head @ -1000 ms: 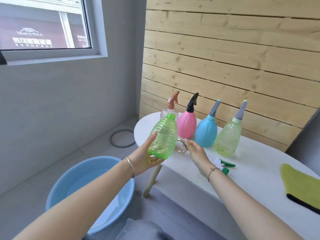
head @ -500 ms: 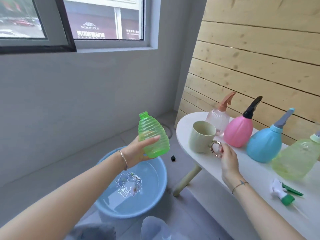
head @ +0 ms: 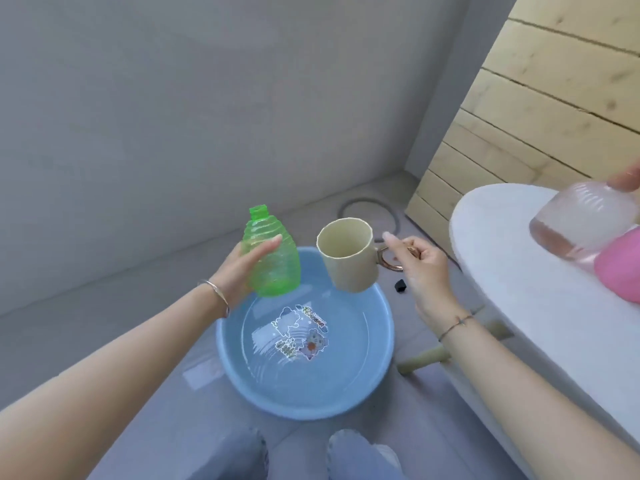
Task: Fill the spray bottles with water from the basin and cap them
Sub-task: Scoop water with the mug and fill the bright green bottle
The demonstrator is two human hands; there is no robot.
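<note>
- Left hand (head: 239,268) grips the green spray bottle (head: 275,261) round its ribbed body, fingers wrapped across the front.
- Bottle is uncapped with its neck open. It stands nearly upright, top leaning slightly left, in the air over the far-left rim of the basin (head: 304,408).
- Right hand (head: 420,268) pinches the gold handle of a cream mug (head: 348,259), index finger sticking out straight above the handle.
- Mug is tilted with its mouth facing up and toward the camera. It hangs over the basin's far rim, just beside the bottle with a narrow gap between them.
- Basin is light blue and sits on the grey floor between the two forearms. It holds water, and a cartoon print shows on its bottom.
- White table (head: 502,271) is at right, one wooden leg (head: 422,358) visible below it.
- On the table there is a clear pinkish bottle (head: 581,230), blurred, and a pink bottle (head: 620,268) right next to it; cannot tell if they touch.
- On the floor a small black piece (head: 400,285) lies near the basin's right side and a grey hose ring (head: 367,207) sits behind the mug.
- Thin bangle (head: 218,296) on the left wrist.
</note>
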